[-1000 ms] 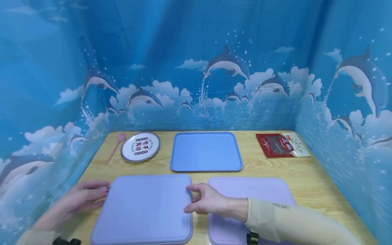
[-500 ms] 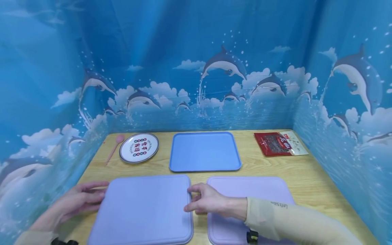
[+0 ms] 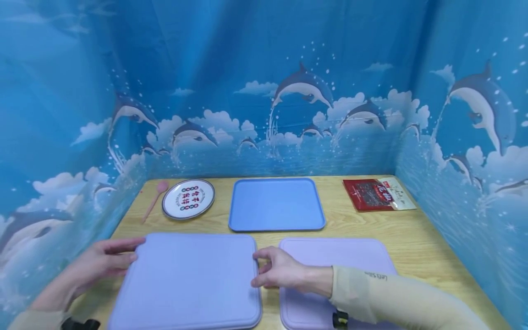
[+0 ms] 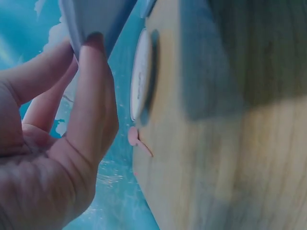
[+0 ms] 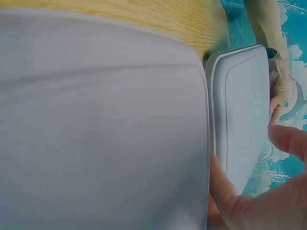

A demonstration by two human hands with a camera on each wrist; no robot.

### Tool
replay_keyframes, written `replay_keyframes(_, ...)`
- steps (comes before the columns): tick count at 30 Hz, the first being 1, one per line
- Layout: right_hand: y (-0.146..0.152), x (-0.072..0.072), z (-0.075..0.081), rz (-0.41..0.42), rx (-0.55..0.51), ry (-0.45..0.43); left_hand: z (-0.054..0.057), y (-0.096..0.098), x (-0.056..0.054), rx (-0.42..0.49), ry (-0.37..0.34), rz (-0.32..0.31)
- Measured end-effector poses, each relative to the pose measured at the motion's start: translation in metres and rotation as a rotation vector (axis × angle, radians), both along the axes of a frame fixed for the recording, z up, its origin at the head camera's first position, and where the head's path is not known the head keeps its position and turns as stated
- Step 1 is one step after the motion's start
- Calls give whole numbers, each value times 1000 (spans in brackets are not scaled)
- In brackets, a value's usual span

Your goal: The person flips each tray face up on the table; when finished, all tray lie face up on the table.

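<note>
A lavender rectangular tray lies with its smooth flat side up, its left side tilted clear of the table. My left hand pinches its far left corner between thumb and fingers. In the left wrist view that raised tray corner sits in the fingers of the left hand, and a shadow falls on the wood below. My right hand holds the tray's right edge with bent thumb and fingers. The right wrist view shows this hand's fingertips at the rim. What lies under the tray is hidden.
A second, pinker lavender tray lies on the right under my right forearm. Along the back are a pink spoon, a printed white plate, a blue tray and a red spice packet. A dolphin-print curtain surrounds the table.
My left hand has shifted slightly left and up with the tray's left side, which has risen. The right hand stays almost in place at the right edge.
</note>
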State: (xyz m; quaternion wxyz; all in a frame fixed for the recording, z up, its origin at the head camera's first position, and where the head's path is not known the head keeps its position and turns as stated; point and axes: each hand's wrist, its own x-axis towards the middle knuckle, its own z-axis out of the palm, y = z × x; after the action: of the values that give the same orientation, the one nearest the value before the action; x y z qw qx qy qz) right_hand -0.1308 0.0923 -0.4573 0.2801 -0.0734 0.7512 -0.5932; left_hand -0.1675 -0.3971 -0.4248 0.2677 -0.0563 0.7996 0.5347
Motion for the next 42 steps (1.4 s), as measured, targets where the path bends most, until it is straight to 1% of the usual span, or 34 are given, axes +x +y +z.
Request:
replay_keyframes(5, -1, 0, 1, 2, -1, -7, 10, -2, 2, 151, -4, -62)
replay_keyframes(8, -1, -1, 1, 1, -8, -12, 19, 1, 3, 197, 27, -73)
replay_keyframes(11, -3, -3, 1, 1, -19, -11, 30, 7, 5, 194, 71, -59)
replay_keyframes(12, -3, -3, 1, -1, -23, -11, 33, 8, 6, 184, 87, -55)
replay_keyframes(14, -4, -4, 1, -3, -25, -9, 42, 14, 7, 147, 102, -27)
replay_keyframes(17, -6, -5, 2, -6, -21, -10, 52, 21, 8, 111, 144, -15)
replay_keyframes(19, -7, -5, 3, -6, -22, -9, 59, 25, 8, 116, 186, -13)
replay_keyframes(21, -8, -6, 3, -5, -27, -4, 65, 28, 7, 155, 235, -26)
replay_keyframes(26, -13, -8, 2, 9, -13, 51, 82, 40, 0, 286, 309, -36)
replay_keyframes(29, -17, -10, 0, 14, -12, 72, 92, 49, -4, 360, 345, -31)
replay_keyframes(31, -20, -11, 0, 24, -15, 85, 98, 56, -6, 383, 374, -19)
replay_keyframes(34, -23, -13, 0, 42, -9, 103, 108, 65, -10, 386, 401, 0)
replay_keyframes(37, -23, -13, 2, 54, 7, 121, 118, 73, -12, 354, 416, 9)
replay_keyframes(40, -20, -14, 6, 63, -4, 115, 128, 82, -15, 331, 418, 13)
replay_keyframes(42, -16, -16, 12, 74, -20, 101, 134, 89, -18, 318, 422, 16)
